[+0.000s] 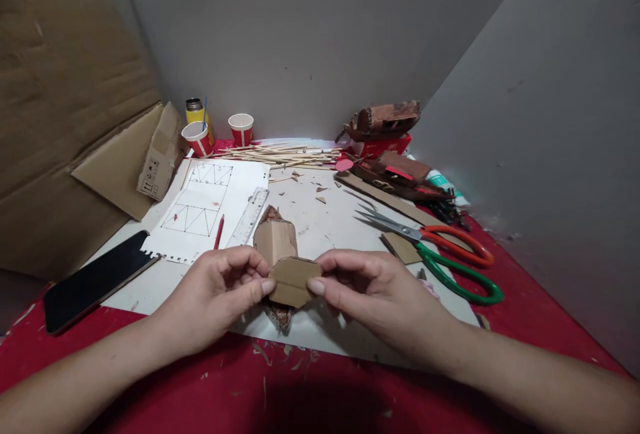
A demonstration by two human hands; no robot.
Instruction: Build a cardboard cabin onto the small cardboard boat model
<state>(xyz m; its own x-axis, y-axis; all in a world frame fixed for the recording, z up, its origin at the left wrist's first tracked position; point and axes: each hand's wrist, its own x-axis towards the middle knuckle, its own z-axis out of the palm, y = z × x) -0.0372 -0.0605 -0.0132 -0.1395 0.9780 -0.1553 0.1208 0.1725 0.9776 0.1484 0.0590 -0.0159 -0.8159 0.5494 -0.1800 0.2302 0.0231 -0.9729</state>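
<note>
A small cardboard piece with a curved top edge is pinched between my two hands at the centre front. My left hand grips its left end between thumb and fingers. At the opposite end, my right hand pinches it the same way. Just behind and partly below lies a cardboard model with brown, ragged pointed ends; the held piece hides its middle. Whether the piece touches the model I cannot tell. Right of my right hand rest large scissors with one orange and one green handle, blades apart.
Left are a black phone, a sheet with drawn triangles, a red pencil and a clear ruler. Wooden sticks, paper cups and brown cardboard models stand behind. Large cardboard leans at left.
</note>
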